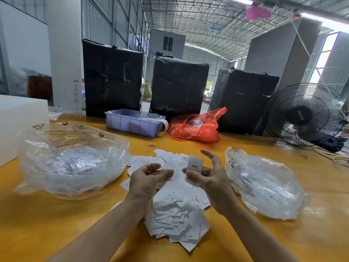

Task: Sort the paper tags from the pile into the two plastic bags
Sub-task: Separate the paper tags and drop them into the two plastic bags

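Two clear plastic bags flank the pile [175, 205] mid-bench: left bag [71, 161], right bag [264, 186]. Right hand [211, 176] pinches an XXL tag [194, 168] face-up, probably to read its size; left hand [149, 176], loosely curled, grasps nothing.
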A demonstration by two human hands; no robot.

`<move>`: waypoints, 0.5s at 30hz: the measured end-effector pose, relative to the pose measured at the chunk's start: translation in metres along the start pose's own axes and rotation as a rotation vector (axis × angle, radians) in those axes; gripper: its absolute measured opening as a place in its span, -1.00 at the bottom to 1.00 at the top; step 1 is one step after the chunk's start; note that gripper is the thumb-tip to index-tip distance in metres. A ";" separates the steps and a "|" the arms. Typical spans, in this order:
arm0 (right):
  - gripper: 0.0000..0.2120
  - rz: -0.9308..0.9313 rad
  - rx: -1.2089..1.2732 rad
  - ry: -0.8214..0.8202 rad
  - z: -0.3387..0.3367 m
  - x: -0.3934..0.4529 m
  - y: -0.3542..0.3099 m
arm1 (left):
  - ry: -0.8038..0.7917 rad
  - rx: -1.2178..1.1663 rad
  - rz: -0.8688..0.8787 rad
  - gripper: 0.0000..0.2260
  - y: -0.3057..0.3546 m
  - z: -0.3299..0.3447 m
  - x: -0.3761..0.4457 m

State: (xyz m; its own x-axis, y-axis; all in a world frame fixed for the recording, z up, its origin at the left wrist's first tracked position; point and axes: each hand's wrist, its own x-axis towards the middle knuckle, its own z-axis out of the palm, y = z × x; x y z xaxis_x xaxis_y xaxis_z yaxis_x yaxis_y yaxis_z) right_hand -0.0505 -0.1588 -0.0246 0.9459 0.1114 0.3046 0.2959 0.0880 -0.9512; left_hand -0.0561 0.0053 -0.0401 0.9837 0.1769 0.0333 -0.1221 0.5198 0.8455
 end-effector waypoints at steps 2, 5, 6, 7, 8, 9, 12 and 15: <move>-0.49 -0.020 -0.035 0.010 0.000 0.000 -0.001 | -0.006 -0.001 -0.010 -0.55 -0.001 0.000 0.000; -0.89 -0.113 -0.222 -0.002 0.003 -0.001 -0.004 | -0.019 -0.006 -0.009 -0.55 -0.002 0.000 0.000; -0.90 -0.134 -0.275 -0.027 0.004 -0.002 -0.005 | -0.022 -0.005 -0.003 -0.55 -0.003 0.001 0.000; -0.78 -0.128 -0.295 -0.055 0.006 -0.003 -0.004 | -0.030 0.003 0.005 -0.55 -0.004 0.000 -0.001; -0.71 -0.103 -0.300 -0.087 0.008 -0.005 -0.004 | -0.044 0.023 0.015 -0.55 -0.004 0.000 -0.002; -0.69 -0.092 -0.313 -0.112 0.009 -0.006 -0.004 | -0.061 0.054 0.028 -0.56 -0.005 0.001 -0.003; -0.83 -0.105 -0.301 -0.121 0.009 -0.006 -0.001 | -0.102 0.152 0.059 -0.60 -0.008 0.002 -0.006; -0.90 -0.071 -0.243 -0.068 0.004 -0.002 0.000 | -0.113 0.205 0.050 -0.66 -0.009 0.003 -0.007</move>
State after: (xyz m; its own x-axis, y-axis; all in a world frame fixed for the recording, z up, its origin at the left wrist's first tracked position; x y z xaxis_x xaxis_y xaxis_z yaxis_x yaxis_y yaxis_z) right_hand -0.0526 -0.1549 -0.0250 0.9131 0.1801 0.3658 0.3921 -0.1412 -0.9090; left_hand -0.0613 -0.0027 -0.0462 0.9870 0.0972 0.1279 -0.1532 0.3305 0.9313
